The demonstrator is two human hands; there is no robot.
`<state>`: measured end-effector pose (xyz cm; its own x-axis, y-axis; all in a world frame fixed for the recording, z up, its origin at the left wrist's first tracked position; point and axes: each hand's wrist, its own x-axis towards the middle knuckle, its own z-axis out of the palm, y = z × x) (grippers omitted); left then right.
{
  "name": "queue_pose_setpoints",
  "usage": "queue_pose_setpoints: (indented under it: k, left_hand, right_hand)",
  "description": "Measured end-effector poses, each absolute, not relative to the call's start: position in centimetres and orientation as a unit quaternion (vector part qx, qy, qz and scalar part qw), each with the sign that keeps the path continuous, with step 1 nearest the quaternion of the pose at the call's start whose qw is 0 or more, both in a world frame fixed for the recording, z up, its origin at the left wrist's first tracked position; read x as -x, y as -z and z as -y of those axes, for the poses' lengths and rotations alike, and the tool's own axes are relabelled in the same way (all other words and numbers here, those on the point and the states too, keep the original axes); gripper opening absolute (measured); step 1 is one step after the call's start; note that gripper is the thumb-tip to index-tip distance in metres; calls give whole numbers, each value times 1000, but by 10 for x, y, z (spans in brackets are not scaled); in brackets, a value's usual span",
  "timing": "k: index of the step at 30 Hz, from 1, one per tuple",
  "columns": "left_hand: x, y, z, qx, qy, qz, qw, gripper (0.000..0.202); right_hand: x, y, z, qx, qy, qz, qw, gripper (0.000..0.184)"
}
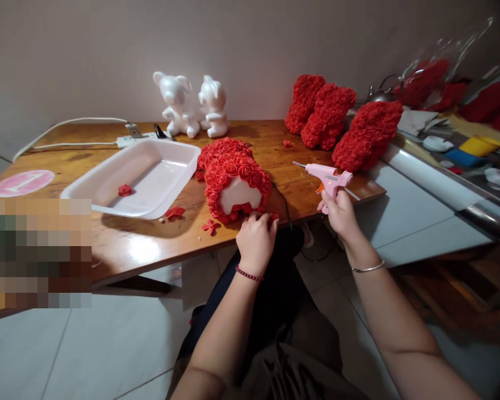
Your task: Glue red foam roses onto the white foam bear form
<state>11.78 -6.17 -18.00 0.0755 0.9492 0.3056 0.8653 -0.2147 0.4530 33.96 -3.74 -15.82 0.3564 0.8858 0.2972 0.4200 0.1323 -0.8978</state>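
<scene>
A bear figure covered in red foam roses (233,172) lies at the table's front edge, with a bare white patch facing me. My left hand (256,239) is closed just below that patch, its fingertips around a small red foam rose (274,218) that is partly hidden. In my right hand (340,214) is a pink hot glue gun (329,176), gripped by its handle. Its nozzle points left, and a clear glue stick sticks out at the back. Loose red foam roses (210,226) lie on the table left of my left hand.
A white plastic tray (170,194) holds one red rose. Two white foam bears (177,105) stand behind it near a power strip (137,139). Several rose-covered red bears (329,114) stand at the back right. A black cord (284,203) hangs over the table's edge.
</scene>
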Motion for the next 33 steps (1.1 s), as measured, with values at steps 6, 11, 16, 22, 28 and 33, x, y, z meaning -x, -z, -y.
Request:
queue_pose_setpoints:
  k: [6,11,16,22,28,33]
  left_hand:
    - [-121,186,59,-735,-290,-609,75,35]
    - [-124,189,58,-740,-274,-610,76,34]
    - [-116,180,64,-740,-278,-606,91,31]
    - [-101,166,75,-762,-241,-593,100,19]
    - [-99,167,77,-775,-211,-588,98,17]
    - [-98,169,75,-773,-210,-589,109,18]
  right_hand:
    - [-329,151,52,595,-302,507,547,39]
    - [-313,159,49,578,-388,433,573,42]
    - [-312,162,47,575,-407,407,582,51]
    - [-327,152,49,592,-410,468,512,43]
    - [-328,132,49,646,-221,607,407,30]
    - [-321,126,44,651,-165,691,266,15]
